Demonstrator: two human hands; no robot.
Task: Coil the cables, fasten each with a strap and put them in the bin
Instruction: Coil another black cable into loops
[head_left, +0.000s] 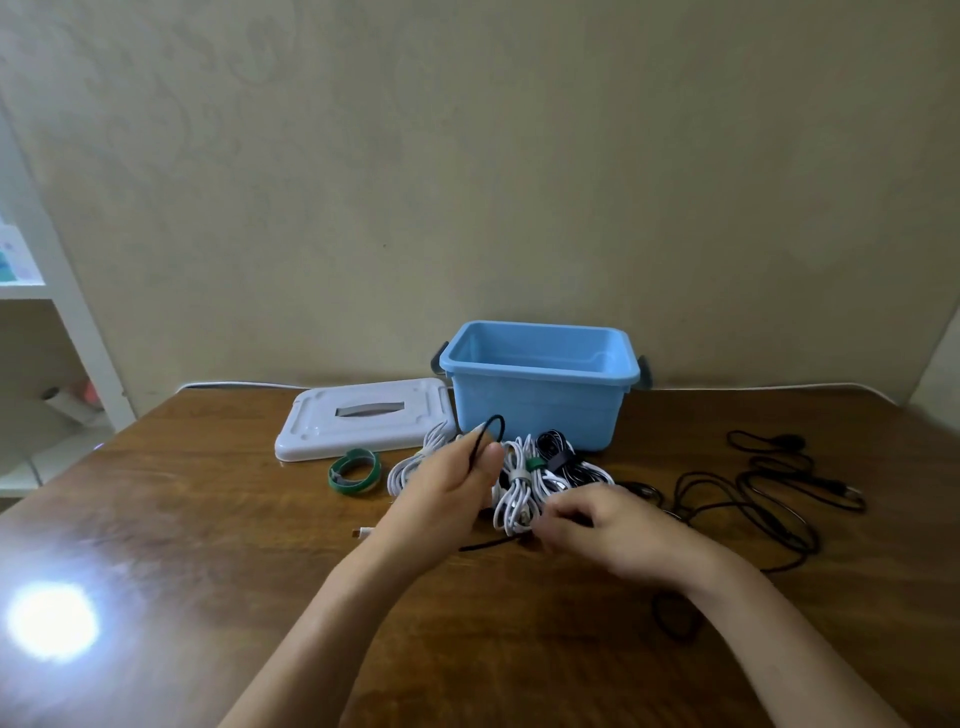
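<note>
Coiling step in progress: black cable (485, 441), first loop formed.

Left hand (452, 488) pinches the loop; right hand (597, 525) is blurred, fingers curled, apparently on the trailing length. Next: feed further turns evenly. Beyond, strapped white coils (514, 493) lie before the blue bin (540, 410), which looks empty; loose black cables (769, 493) lie right.

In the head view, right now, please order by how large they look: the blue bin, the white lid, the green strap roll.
1. blue bin, though it stands upright, so more of it shows.
2. white lid, lying flat, nearly as wide.
3. green strap roll, clearly smallest.
</note>
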